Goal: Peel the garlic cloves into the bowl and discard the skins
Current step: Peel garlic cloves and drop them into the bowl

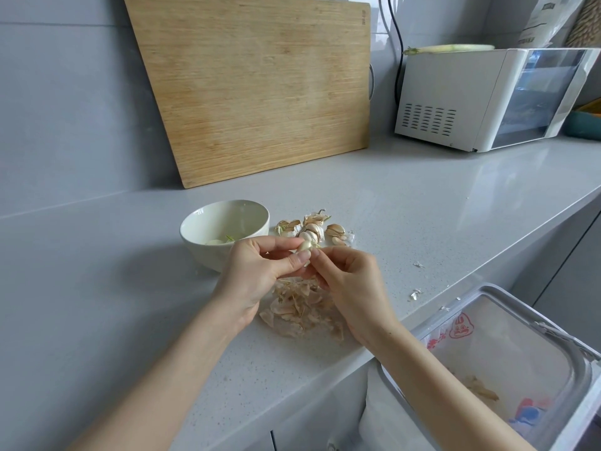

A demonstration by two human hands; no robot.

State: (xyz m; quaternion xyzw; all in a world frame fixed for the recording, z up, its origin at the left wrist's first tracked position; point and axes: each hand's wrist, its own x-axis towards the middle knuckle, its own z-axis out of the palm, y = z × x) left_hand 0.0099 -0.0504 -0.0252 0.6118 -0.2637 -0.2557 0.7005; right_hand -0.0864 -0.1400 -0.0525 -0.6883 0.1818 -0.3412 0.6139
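My left hand (pixel 260 265) and my right hand (pixel 351 281) meet above the counter and both pinch one garlic clove (pixel 305 245) between their fingertips. Behind them lies a heap of unpeeled garlic cloves (pixel 313 230). A white bowl (pixel 224 219) stands to the left of the heap, with a peeled clove (pixel 215 242) inside. A pile of dry garlic skins (pixel 300 312) lies on the counter under my hands.
A bin lined with a plastic bag (pixel 507 362) stands open below the counter edge at lower right, some skins inside. A wooden cutting board (pixel 257 86) leans on the wall. A white appliance (pixel 487 99) sits at back right. Skin flakes (pixel 416 293) dot the counter.
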